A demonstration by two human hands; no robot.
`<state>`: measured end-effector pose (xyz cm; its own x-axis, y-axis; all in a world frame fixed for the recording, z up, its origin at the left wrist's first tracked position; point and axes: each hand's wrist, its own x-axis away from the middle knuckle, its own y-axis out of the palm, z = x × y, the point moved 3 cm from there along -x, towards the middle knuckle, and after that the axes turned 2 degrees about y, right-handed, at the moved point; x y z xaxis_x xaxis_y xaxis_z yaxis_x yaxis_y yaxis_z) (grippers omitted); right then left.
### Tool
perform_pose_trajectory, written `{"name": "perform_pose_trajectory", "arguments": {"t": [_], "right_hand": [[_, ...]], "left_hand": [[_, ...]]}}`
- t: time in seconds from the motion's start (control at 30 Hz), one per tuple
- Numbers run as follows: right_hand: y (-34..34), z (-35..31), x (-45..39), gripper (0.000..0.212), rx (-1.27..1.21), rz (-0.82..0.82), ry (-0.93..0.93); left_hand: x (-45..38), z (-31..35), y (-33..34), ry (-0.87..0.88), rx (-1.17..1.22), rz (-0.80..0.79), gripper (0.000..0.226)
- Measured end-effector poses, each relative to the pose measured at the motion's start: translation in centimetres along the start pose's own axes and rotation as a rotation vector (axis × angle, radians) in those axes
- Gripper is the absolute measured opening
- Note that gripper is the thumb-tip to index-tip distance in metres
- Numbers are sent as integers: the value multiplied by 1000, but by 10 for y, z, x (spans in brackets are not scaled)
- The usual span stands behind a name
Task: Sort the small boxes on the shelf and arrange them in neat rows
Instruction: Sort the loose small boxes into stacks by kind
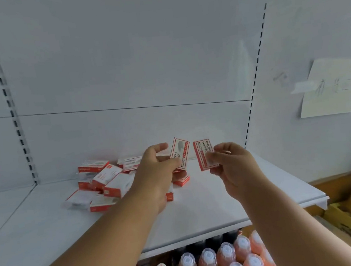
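We're mid-sort: left hand (158, 167) pinches one box (180, 154), right hand (231, 161) pinches another (204, 154), both upright above the shelf (210, 205). Pile (104, 183) lies jumbled at left. Next, we'd judge: set both down aligned, starting a row.

Single head cam, looks fwd and down, close over the shelf (200, 212); edges perhaps warped.
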<state>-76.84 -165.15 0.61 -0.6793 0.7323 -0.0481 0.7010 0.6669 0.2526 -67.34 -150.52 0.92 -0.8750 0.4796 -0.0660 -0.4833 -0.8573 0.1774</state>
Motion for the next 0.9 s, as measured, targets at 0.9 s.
{"name": "perform_pose_trajectory", "arguments": {"t": [0.9], "right_hand": [[-166,-6,-229,24,1320,-231,-57]], "left_hand": [[-132,-82,238,-162,-1233,173,24]]}}
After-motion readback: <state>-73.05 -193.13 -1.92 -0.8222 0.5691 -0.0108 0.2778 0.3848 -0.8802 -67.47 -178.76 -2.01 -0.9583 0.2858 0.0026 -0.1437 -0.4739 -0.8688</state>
